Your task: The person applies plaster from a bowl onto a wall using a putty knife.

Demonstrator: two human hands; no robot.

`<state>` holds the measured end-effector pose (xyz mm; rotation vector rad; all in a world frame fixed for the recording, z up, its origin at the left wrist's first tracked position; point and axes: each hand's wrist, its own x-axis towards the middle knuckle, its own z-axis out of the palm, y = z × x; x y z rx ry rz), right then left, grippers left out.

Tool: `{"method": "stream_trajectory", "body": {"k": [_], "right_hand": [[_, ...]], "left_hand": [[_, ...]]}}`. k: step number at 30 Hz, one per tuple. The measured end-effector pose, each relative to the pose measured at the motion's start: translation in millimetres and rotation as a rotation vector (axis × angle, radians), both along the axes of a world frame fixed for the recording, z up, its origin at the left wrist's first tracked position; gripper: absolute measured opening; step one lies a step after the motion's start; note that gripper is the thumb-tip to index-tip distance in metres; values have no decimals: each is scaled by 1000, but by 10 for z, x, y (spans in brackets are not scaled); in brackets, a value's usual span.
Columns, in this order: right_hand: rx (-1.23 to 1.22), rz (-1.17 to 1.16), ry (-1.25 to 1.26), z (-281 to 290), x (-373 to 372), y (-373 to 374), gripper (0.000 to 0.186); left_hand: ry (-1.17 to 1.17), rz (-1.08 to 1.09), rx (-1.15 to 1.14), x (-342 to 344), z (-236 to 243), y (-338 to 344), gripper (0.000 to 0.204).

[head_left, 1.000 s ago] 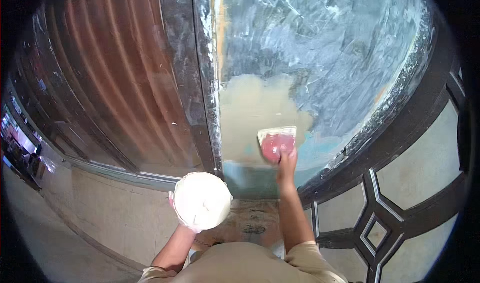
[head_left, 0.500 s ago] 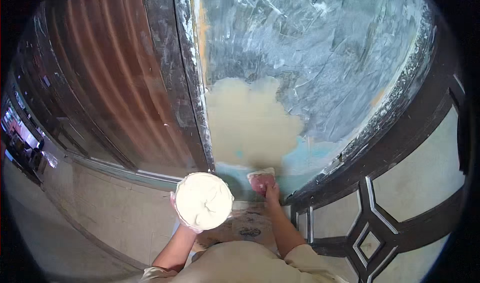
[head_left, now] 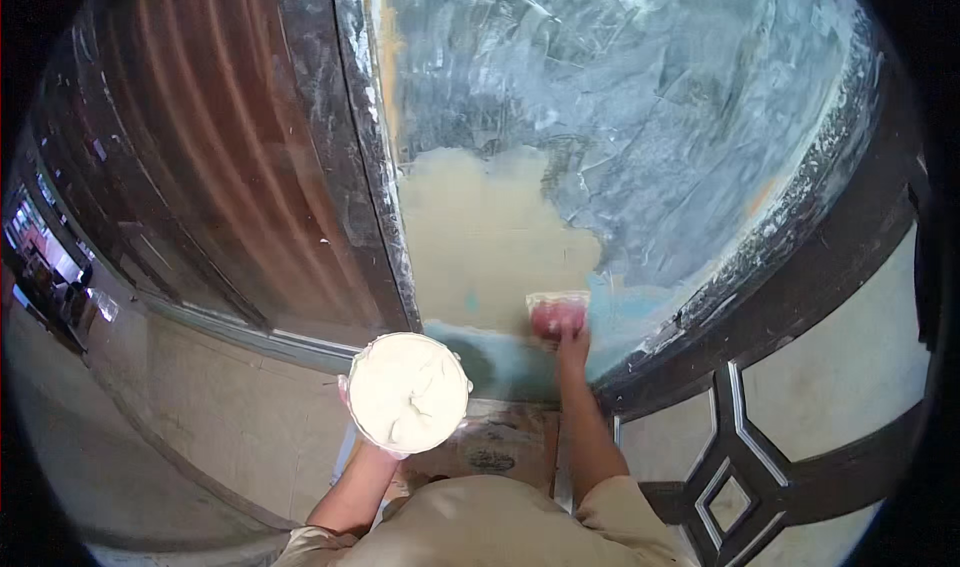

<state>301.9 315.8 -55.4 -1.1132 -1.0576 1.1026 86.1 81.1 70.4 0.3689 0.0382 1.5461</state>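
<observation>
My left hand (head_left: 388,456) grips a round tub of cream-coloured putty (head_left: 408,392) from below and the side. Its putty has a smooth surface with a dent in it. My right hand (head_left: 573,341) is closed on a reddish-pink putty scraper (head_left: 553,318), whose upper edge carries cream putty. This scraper is at the lower part of the wall (head_left: 640,117), by the right lower border of a beige putty patch (head_left: 500,237). Whether its edge touches the wall is hard to tell. Grey-blue, streaked surface surrounds the patch, with pale turquoise below.
A brown curtain-like panel (head_left: 240,167) in a dark frame stands left of the wall. On the right is a dark door (head_left: 690,497) with pale panels and a diamond shape. Flattened cardboard (head_left: 500,447) lies on the tiled floor (head_left: 240,397) below the wall.
My right hand has moved the scraper up and to the right along the wall. The tub in my left hand has stayed nearly in place. The view has shifted slightly.
</observation>
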Motion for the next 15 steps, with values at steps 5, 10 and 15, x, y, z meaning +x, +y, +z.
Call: {"method": "stream_trajectory", "body": {"k": [5, 10, 15], "right_hand": [[-672, 459, -43, -1211, 358, -596, 38], [-516, 503, -77, -686, 246, -524, 41], [-214, 641, 110, 774, 61, -344, 36]], "left_hand": [[18, 72, -140, 9, -131, 83, 119], [-71, 150, -136, 69, -236, 135, 119], [-107, 18, -61, 117, -99, 183, 120]]}}
